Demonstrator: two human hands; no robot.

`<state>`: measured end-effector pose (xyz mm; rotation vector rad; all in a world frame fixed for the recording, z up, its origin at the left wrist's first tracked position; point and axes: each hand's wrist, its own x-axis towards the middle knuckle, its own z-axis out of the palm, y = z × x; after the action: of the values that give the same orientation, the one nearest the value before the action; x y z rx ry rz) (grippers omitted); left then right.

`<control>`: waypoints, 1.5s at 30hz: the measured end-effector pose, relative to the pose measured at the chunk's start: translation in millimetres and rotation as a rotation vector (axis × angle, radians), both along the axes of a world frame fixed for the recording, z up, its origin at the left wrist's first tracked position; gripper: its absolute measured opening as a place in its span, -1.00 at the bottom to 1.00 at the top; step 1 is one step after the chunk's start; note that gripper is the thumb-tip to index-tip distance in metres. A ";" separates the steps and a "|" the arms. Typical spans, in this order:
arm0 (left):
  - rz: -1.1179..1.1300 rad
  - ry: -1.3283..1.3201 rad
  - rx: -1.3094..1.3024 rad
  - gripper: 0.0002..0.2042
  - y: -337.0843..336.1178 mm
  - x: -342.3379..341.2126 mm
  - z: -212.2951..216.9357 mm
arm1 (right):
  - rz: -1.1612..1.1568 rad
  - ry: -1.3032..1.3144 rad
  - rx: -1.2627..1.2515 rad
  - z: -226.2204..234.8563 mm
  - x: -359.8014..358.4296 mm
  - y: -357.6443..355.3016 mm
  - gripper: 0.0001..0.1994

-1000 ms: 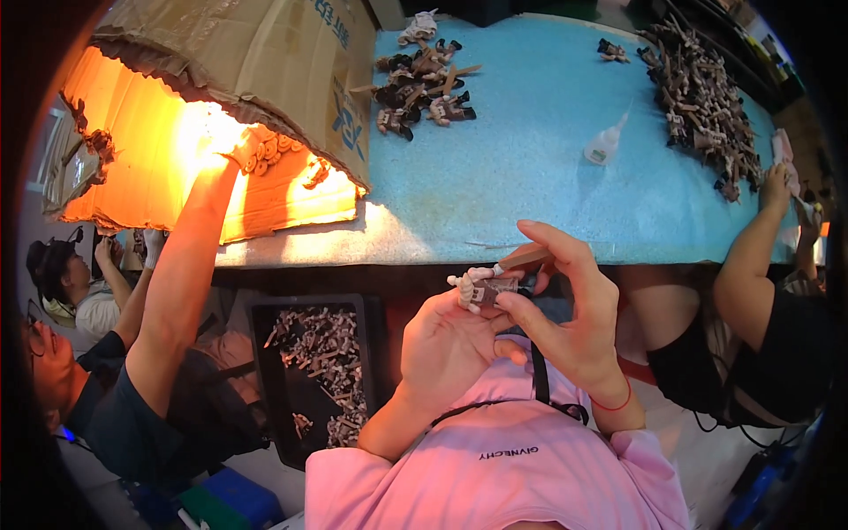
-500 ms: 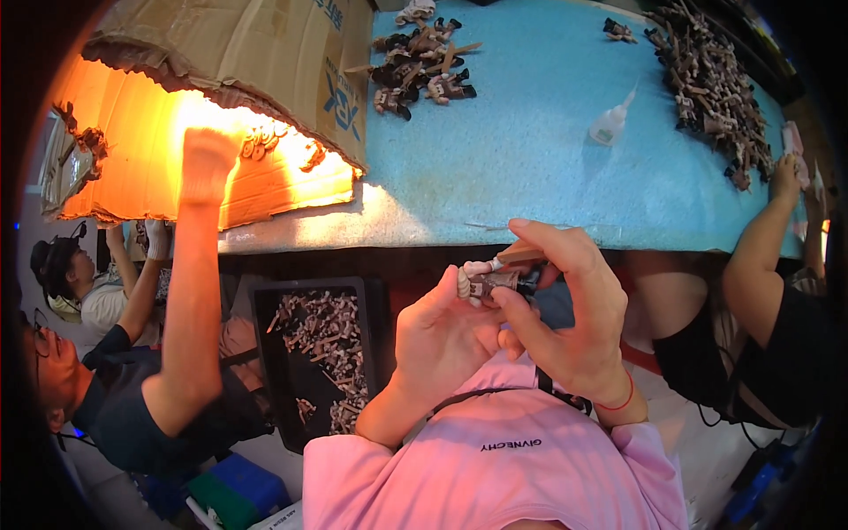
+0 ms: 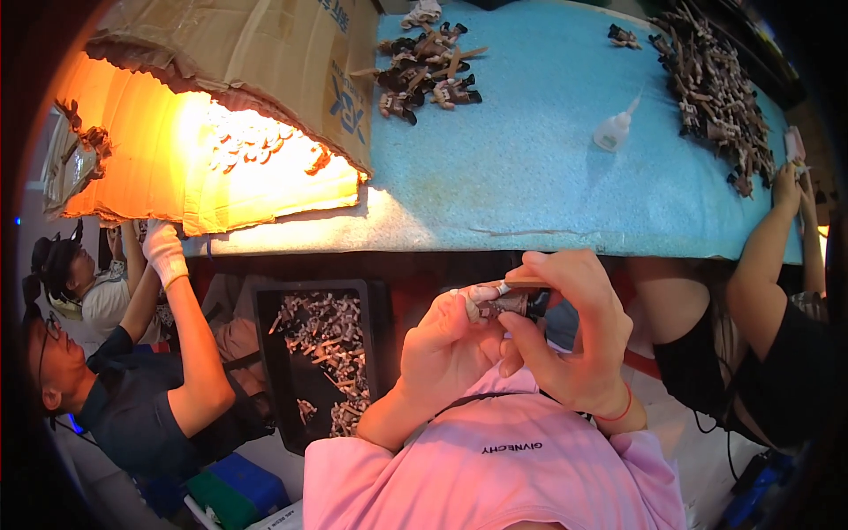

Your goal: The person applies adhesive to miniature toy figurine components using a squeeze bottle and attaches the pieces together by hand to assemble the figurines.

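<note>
Both my hands meet in front of my chest, just below the table's front edge. My left hand (image 3: 446, 340) and my right hand (image 3: 574, 340) pinch one small grey-brown toy figure (image 3: 505, 303) between their fingertips. The right hand's thumb and forefinger close over its top, and the left hand's fingers hold its left end. Much of the figure is hidden by my fingers. My pink shirt (image 3: 503, 459) fills the view below the hands.
A blue foam-topped table (image 3: 530, 177) carries a pile of figures (image 3: 428, 71) at the back, a larger pile (image 3: 715, 97) at right and a white squeeze bottle (image 3: 614, 131). A lamp-lit cardboard box (image 3: 230, 132) stands at left. A black tray of parts (image 3: 322, 362) sits below. A gloved co-worker (image 3: 163, 256) is at left, another person's arm (image 3: 760, 265) at right.
The co-worker's gloved arm has dropped from the lit box down to below the table edge. My hands stay closed on the figure and have shifted only slightly.
</note>
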<state>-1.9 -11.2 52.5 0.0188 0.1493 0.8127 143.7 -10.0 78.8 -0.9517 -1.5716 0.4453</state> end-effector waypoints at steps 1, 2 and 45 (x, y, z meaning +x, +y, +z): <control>0.003 -0.017 0.058 -0.44 0.5 0.6 -0.1 | -0.001 -0.008 0.007 0.7 0.2 -0.6 -0.49; 0.006 -0.034 0.117 -0.42 0.9 1.1 -0.1 | -0.002 -0.015 0.015 1.6 0.5 -1.4 -0.49; 0.937 1.456 1.253 -0.67 -8.1 1.2 16.9 | -0.015 0.055 0.027 -11.6 3.3 -22.9 -0.60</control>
<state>-0.7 -19.3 69.4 1.8684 1.0454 1.5695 147.1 -32.9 67.1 -0.9230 -1.5162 0.4350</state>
